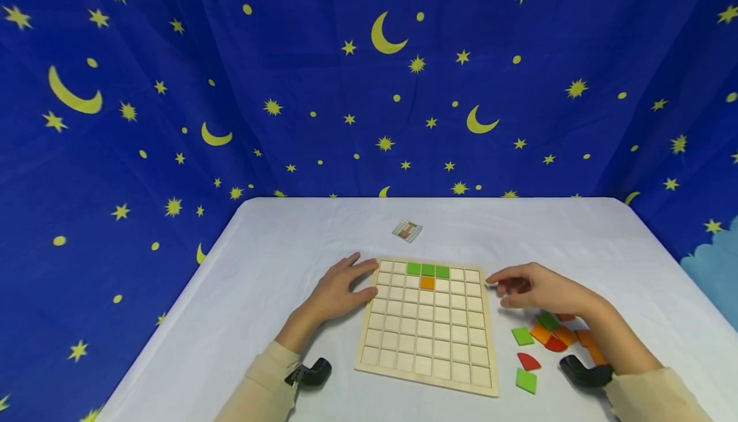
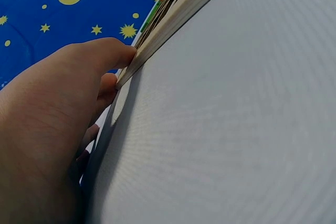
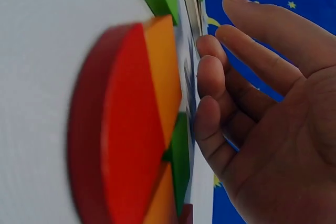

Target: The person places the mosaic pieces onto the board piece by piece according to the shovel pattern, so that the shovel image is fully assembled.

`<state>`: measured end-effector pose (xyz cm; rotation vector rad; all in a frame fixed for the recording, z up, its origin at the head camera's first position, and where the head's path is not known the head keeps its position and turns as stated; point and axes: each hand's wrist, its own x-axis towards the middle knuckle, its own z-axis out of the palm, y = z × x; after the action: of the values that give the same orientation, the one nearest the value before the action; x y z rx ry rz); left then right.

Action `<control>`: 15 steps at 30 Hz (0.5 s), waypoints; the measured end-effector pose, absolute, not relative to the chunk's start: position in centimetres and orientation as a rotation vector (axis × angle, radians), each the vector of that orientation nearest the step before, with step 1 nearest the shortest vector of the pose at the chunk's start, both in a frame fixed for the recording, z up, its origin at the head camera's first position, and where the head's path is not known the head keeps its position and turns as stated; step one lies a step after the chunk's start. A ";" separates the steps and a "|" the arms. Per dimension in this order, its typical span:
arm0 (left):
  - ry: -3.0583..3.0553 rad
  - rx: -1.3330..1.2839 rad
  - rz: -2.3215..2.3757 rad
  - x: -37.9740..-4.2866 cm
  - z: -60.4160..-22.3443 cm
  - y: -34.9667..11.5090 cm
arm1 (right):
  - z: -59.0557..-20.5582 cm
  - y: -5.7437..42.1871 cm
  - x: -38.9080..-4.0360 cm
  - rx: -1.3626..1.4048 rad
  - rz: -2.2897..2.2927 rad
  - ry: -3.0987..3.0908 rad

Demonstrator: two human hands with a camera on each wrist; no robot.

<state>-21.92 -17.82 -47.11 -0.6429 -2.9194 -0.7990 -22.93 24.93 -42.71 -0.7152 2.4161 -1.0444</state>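
A square wooden grid board [image 1: 423, 329] lies on the white-covered table. In its far row sit three green square tiles [image 1: 428, 271], with one orange tile [image 1: 427, 283] just below the middle one. My left hand [image 1: 340, 291] touches the board's left edge with thumb and fingertips; in the left wrist view the thumb meets the wooden rim [image 2: 152, 45]. My right hand [image 1: 544, 287] hovers by the board's right edge, fingers loosely bent and holding nothing. Below it lie loose pieces: a red quarter-round piece [image 1: 528, 362], a green tile [image 1: 523, 336] and several others, partly hidden by the forearm.
A small card [image 1: 407, 230] with a printed grid pattern lies beyond the board. Another green tile [image 1: 526, 381] lies nearer the front, right of the board. A blue curtain [image 1: 346, 89] with stars and moons surrounds the back and sides of the table.
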 end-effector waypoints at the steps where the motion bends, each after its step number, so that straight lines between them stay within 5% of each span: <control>1: -2.919 -0.644 -0.798 -21.9 -47.1 -17.8 | -42.7 25.1 -22.9 -0.720 -1.047 2.406; 15: -2.925 -0.628 -0.789 -22.0 -47.1 -17.8 | -42.7 28.1 -22.9 -0.726 -0.995 2.228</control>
<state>-22.05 -17.78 -47.14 -0.6281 -2.9247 -0.7889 -22.88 28.07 -42.68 -0.7259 2.2277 -0.9952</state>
